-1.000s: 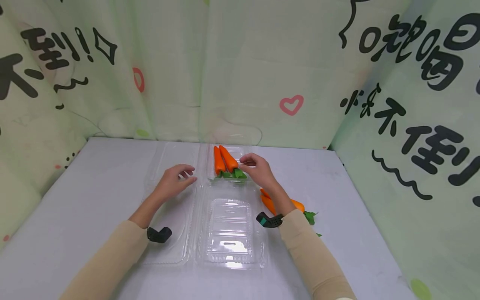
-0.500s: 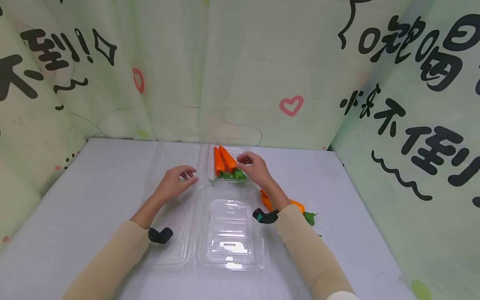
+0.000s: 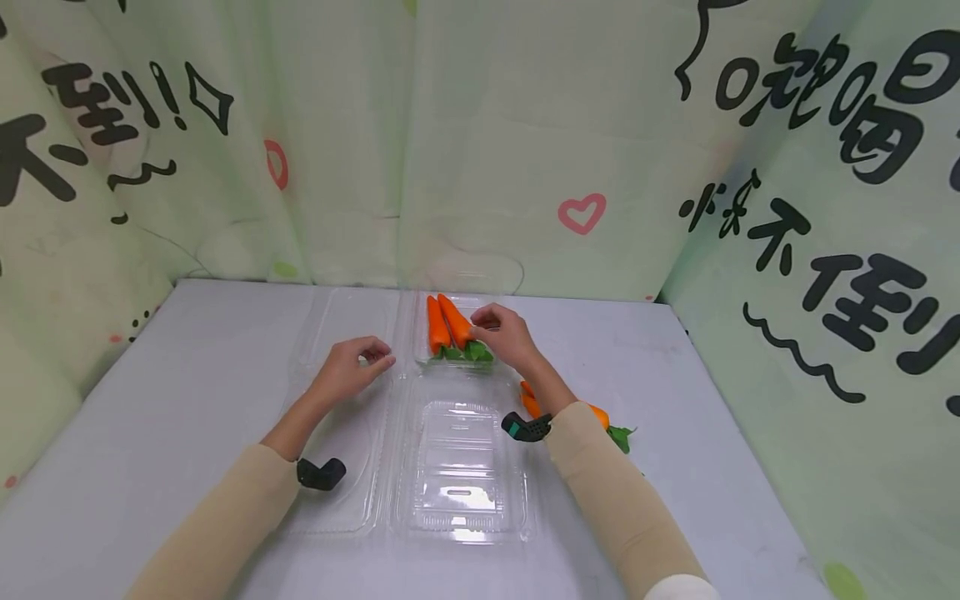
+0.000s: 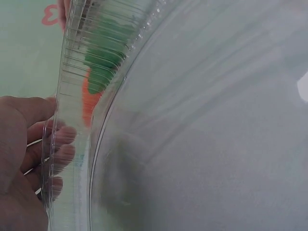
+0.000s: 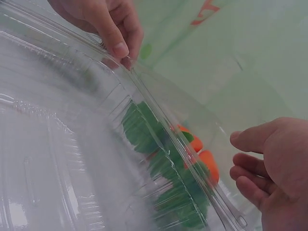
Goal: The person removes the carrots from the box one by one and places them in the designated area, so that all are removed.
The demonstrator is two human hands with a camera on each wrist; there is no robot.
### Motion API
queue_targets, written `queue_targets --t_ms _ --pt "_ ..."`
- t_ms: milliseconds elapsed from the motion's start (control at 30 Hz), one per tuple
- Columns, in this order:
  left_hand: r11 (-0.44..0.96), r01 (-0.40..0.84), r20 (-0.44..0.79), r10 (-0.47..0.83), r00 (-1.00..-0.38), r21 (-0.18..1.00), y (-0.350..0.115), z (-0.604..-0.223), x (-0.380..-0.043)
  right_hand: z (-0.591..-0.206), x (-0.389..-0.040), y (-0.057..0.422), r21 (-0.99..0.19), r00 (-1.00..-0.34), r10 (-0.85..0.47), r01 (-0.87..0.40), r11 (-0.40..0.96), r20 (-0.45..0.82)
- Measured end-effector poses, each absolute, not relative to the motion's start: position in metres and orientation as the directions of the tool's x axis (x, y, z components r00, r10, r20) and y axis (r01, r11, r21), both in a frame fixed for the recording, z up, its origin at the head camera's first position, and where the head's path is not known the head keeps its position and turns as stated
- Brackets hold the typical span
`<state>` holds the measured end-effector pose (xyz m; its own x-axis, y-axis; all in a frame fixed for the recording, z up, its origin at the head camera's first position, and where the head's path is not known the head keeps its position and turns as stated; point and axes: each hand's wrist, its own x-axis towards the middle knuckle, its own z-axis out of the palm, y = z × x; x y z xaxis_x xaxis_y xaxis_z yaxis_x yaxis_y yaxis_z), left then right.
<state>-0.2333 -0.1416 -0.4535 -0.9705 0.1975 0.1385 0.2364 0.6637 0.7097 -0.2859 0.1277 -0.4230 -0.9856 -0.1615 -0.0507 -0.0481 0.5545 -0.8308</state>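
Two orange carrots (image 3: 437,325) with green leaves (image 3: 476,352) lie side by side in a clear plastic box (image 3: 474,304) at the far middle of the table. To the left of that box is my left hand (image 3: 348,367), its fingers loosely curved; in the left wrist view they show through clear plastic. My right hand (image 3: 508,337) hovers at the box's right side, fingertips near the carrots. In the right wrist view, a gap shows between the right thumb and fingers (image 5: 250,166), with nothing in between.
A ribbed clear plastic section (image 3: 459,458) lies nearer, with another clear panel (image 3: 341,492) to its left. More carrots (image 3: 600,414) with leaves (image 3: 620,437) lie right, partly hidden by my right forearm. A printed curtain (image 3: 480,167) stands behind the white table (image 3: 187,375).
My right hand has shifted slightly left, closer to the box with the carrots. The left hand has barely moved. The carrots lie as before.
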Motion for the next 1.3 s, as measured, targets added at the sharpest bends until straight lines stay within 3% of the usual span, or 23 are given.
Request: queue_targets --t_ms 1300 --pt "0.654 0.255 0.148 0.215 -0.965 0.712 -0.140 -0.457 -0.232 -0.427 -0.301 0.125 -0.740 -0.977 -0.202 -0.090 0.666 -0.062"
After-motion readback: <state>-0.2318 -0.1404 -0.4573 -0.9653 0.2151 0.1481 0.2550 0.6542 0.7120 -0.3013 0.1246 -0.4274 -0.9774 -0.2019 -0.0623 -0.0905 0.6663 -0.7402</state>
